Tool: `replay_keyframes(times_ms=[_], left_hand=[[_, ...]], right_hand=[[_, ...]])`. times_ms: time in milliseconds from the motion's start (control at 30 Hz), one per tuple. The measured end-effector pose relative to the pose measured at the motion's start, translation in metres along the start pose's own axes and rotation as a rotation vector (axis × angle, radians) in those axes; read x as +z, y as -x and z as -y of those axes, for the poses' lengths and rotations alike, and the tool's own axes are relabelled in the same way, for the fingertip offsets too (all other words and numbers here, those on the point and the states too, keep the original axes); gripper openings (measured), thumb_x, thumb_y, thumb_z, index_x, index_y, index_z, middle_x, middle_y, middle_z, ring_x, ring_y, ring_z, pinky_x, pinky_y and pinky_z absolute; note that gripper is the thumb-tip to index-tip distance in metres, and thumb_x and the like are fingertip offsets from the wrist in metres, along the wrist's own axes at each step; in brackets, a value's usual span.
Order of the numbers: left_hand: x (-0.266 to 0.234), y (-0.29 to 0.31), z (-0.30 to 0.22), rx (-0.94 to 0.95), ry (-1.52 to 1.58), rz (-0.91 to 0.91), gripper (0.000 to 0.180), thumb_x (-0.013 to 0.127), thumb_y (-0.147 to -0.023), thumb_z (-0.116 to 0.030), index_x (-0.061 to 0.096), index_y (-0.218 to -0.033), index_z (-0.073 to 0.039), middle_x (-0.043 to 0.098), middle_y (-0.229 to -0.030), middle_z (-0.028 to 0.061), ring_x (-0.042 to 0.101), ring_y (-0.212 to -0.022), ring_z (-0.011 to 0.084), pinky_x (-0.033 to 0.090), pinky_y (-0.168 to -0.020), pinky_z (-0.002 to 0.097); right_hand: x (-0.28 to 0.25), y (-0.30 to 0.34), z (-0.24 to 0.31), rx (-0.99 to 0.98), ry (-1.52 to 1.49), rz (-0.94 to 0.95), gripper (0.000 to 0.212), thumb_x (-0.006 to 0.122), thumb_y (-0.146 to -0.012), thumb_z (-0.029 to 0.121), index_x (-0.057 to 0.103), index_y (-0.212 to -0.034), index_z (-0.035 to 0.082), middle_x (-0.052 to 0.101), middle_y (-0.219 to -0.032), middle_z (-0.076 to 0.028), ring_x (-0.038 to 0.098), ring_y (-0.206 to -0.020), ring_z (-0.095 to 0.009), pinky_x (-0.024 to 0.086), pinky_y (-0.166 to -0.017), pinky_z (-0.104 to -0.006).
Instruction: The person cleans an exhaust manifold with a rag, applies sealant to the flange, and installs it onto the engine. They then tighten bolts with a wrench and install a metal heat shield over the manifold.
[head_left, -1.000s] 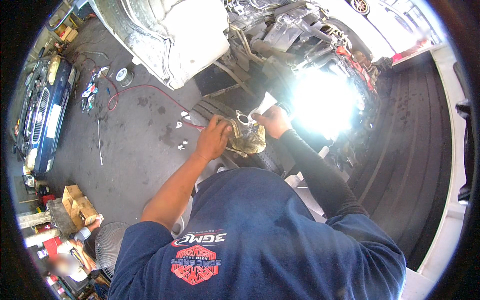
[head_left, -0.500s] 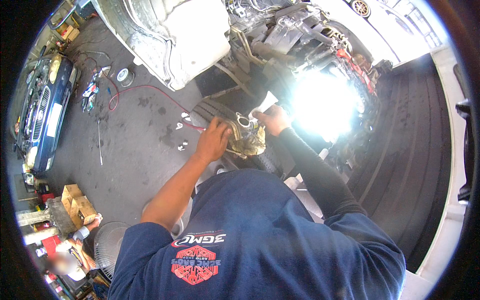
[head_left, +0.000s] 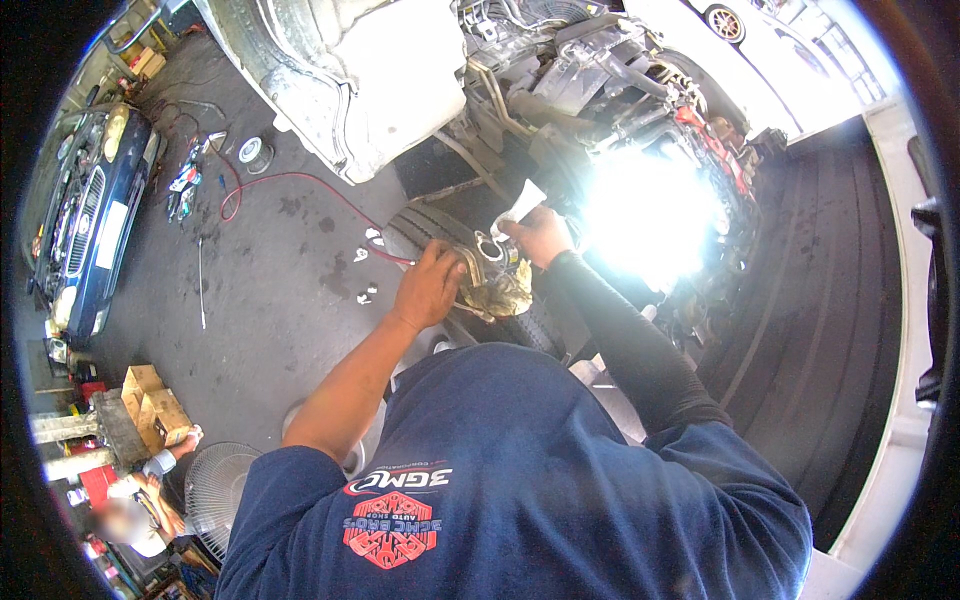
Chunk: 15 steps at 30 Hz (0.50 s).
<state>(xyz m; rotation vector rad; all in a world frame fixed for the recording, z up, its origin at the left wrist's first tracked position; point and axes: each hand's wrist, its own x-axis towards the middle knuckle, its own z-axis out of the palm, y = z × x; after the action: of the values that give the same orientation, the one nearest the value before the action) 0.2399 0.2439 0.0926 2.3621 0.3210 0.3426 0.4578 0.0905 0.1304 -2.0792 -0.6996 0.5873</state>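
Note:
My left hand (head_left: 430, 285) is curled round the edge of a brownish metal part (head_left: 475, 268), whose exact kind I cannot make out. Beside it, a round metal flange (head_left: 489, 248) with an open hole faces up. Something yellowish and crumpled (head_left: 503, 294) hangs below these parts. My right hand (head_left: 540, 238) is closed on a white squeeze tube (head_left: 522, 202) with a flat, flared end pointing up and away. The tube's lower end is close to the flange's rim; whether it touches is too small to tell. A black tyre (head_left: 420, 222) lies beneath the work.
A raised vehicle's underside (head_left: 590, 90) and a white body panel (head_left: 400, 80) hang ahead. Glaring light hides parts at right. A red hose (head_left: 300, 176) crosses the floor. A blue car (head_left: 90, 220), boxes (head_left: 155, 405), a fan (head_left: 218, 490) and another person (head_left: 150, 510) are at left.
The white tube and my right hand have shifted slightly left along the flange. My left hand keeps its hold, and the view has moved a little.

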Motion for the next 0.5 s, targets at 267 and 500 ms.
replay_keyframes(times_ms=[267, 500], left_hand=[[0.0, -0.001, -0.001, 0.009, -0.017, -0.012, 0.04, 0.046, -0.114, -0.037, 0.064, -0.125, -0.003, 0.058, -0.132, 0.021, 0.065, -0.11, 0.0494, 0.054, -0.094, 0.0564], [0.002, -0.002, 0.005, 0.021, -0.008, -0.012, 0.036, 0.048, -0.113, -0.035, 0.063, -0.124, -0.004, 0.059, -0.132, 0.0205, 0.066, -0.11, 0.0489, 0.055, -0.092, 0.057]], right_hand=[[0.007, -0.006, 0.01, 0.005, 0.043, 0.044, 0.041, 0.079, -0.089, 0.04, 0.08, -0.096, 0.0, 0.078, -0.084, -0.014, 0.076, -0.079, -0.027, 0.058, -0.08, -0.0416], [0.013, -0.007, 0.016, -0.029, 0.044, 0.072, 0.042, 0.079, -0.087, 0.04, 0.079, -0.098, 0.0, 0.077, -0.086, -0.019, 0.076, -0.081, -0.032, 0.058, -0.08, -0.0422]])
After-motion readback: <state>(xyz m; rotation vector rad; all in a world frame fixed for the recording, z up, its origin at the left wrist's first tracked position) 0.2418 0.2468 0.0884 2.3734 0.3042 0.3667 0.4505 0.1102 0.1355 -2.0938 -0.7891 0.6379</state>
